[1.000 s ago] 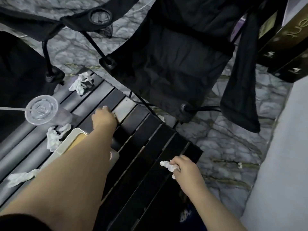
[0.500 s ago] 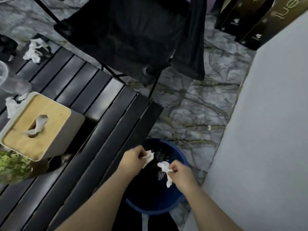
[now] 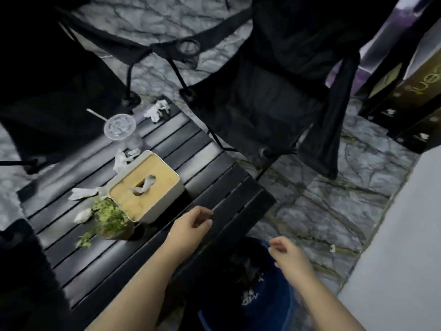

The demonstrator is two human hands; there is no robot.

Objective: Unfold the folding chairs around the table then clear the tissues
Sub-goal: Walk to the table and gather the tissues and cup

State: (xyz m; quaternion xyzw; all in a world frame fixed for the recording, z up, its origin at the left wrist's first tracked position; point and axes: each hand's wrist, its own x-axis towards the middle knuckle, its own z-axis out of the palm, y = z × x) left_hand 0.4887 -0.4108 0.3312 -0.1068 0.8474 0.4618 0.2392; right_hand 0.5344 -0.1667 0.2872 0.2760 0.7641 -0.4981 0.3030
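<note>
Several crumpled white tissues lie on the black slatted table (image 3: 210,187): one at the far corner (image 3: 156,110), one beside the plastic cup (image 3: 121,158), one left of the tissue box (image 3: 82,193), one by the plant (image 3: 82,215). My left hand (image 3: 191,226) hovers over the table's near edge, fingers loosely curled, holding nothing. My right hand (image 3: 286,253) is above the blue bin (image 3: 269,306), also empty. White tissue scraps (image 3: 248,296) lie inside the bin. Two unfolded black folding chairs stand beyond the table, one at far left (image 3: 59,103), one at right (image 3: 274,103).
A wood-topped tissue box (image 3: 148,185), a small green plant (image 3: 108,217) and a clear lidded cup with straw (image 3: 119,126) stand on the table. Dark boxes (image 3: 405,99) line the right wall. Another black chair edge (image 3: 21,271) is at near left. A tissue scrap (image 3: 332,247) lies on the stone floor.
Both hands held tissues over the bin half a second ago; now both are empty. My left hand has moved back up over the table edge, and the view has swung back toward the table.
</note>
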